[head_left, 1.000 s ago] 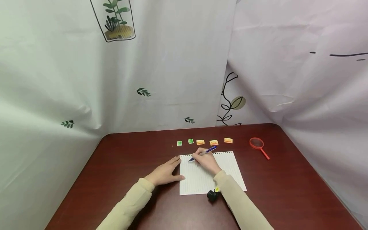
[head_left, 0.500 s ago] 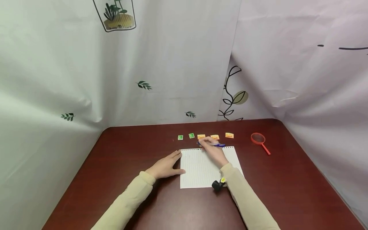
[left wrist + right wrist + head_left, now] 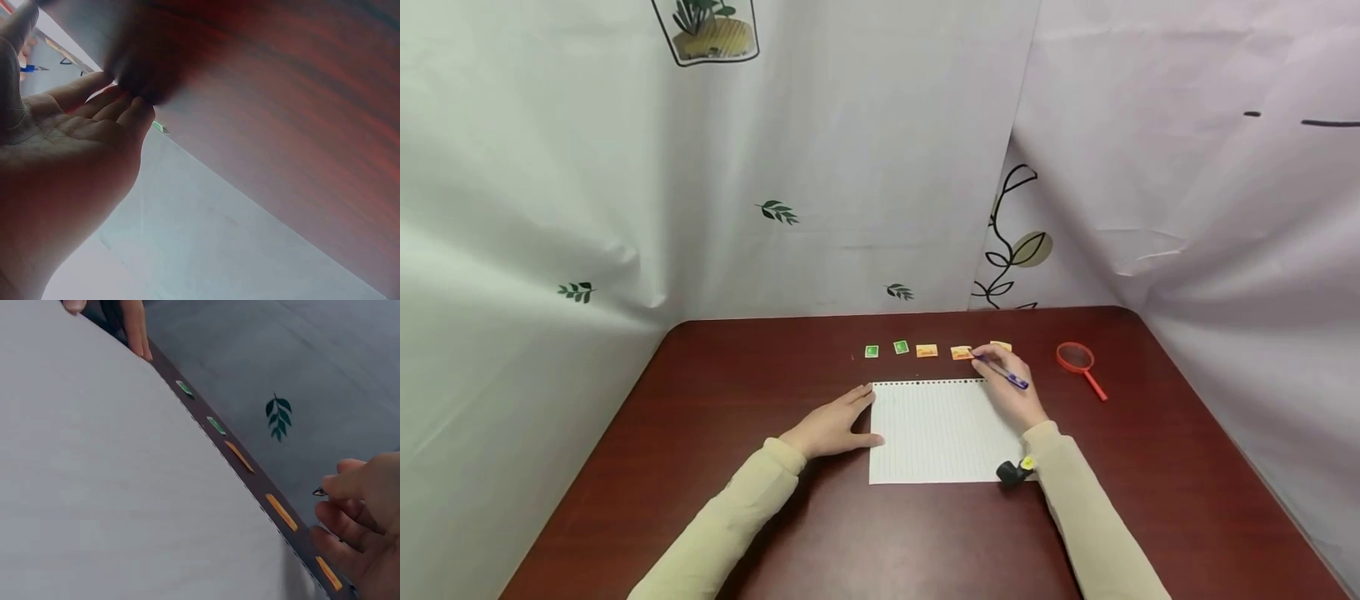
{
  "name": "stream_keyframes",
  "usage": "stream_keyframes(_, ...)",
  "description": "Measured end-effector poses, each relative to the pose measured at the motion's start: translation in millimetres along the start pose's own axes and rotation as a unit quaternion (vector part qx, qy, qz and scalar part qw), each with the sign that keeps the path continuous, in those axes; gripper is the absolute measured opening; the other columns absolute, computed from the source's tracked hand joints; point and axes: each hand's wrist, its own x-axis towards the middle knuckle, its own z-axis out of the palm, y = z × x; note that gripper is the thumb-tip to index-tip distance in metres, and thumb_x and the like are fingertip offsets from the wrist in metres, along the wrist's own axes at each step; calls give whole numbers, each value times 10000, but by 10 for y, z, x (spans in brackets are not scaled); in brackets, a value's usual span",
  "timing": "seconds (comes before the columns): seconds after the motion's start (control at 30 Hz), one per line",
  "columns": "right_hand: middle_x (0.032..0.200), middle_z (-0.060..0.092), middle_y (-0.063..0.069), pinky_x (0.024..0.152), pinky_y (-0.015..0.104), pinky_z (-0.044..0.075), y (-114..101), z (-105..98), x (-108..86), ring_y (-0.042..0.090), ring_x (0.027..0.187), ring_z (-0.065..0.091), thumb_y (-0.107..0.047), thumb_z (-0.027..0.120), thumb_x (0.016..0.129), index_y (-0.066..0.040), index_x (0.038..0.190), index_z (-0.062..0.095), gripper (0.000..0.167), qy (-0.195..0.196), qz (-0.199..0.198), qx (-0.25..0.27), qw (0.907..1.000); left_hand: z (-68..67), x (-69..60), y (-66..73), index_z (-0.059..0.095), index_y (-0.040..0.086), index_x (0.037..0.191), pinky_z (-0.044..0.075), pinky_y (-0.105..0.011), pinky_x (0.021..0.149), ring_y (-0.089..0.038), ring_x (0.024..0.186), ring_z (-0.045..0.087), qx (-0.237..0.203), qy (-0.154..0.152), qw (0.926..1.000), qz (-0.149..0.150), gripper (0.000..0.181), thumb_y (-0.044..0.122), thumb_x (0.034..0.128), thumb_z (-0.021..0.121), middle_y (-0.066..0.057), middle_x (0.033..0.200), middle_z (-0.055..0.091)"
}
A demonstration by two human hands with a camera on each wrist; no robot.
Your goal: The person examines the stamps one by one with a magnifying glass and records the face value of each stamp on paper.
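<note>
At the near side, the table (image 3: 857, 542) runs as dark wood up to the near edge of the paper (image 3: 925, 433); the table's own near edge is out of view. Cream sleeves (image 3: 730, 517) come in from left and right, a small black camera (image 3: 1009, 473) by the right cuff, over the paper's near right part.

Paper: ruled, flat, mid-table, punched holes along its far edge. No writing can be made out; faint marks would be too small to tell. On that showing, pen work looks little advanced, most lines unused. Right part covered by the arm.

Left hand (image 3: 831, 427): fingers straight, thumb spread wide, tips resting at the paper's left edge, nothing gripped. Right hand (image 3: 1013, 389): fingers curled, pinching a blue pen (image 3: 1006, 375), fingertips beyond the paper's far edge. Pen tip points far left, beside the middle orange card (image 3: 959, 353); seems raised in the right wrist view, contact uncertain.

Beyond the paper, a row, left to right: left green card (image 3: 872, 352), right green card (image 3: 901, 347), left orange card (image 3: 927, 351), the middle one, right orange card (image 3: 1001, 344), partly behind the fingers. None lies on the paper. Narrow strips of wood before and behind the row.

Far right: red magnifying glass (image 3: 1086, 370), apart from everything, handle toward near right. Widest room seems left of the left hand. Pale curtain (image 3: 850, 258) just behind the far edge; reach likely ends there.
</note>
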Motion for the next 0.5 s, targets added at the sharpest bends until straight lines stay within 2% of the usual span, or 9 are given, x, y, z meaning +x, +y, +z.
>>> stream_keyframes(0.17,1247,652,155,983,502,462,54,-208,-7,312,1132,600,-119,674,976,-41,1146,702,189,75,-702,-633,9955,-10,8,11,366,22,1552,363,-444,1138,-259,1501,279,4,46,10000,40,888,542,910,691,-119,1635,286)
stream_keyframes(0.3,1134,679,192,904,534,501,108,-395,-42,359,1033,638,-67,670,971,-15,1127,696,166,79,-1286,-1343,9825,-9,21,21,373,22,1549,371,-446,1133,-262,1500,281,78,66,9999,68,882,543,912,690,-122,1631,296)
stream_keyframes(0.5,1024,694,190,846,556,543,161,-679,-101,366,947,657,-1,669,950,8,1100,695,152,27,-1581,-2059,9657,-5,4,22,368,35,1554,364,-439,1138,-253,1501,281,75,20,10000,1,881,550,914,684,-109,1634,289)
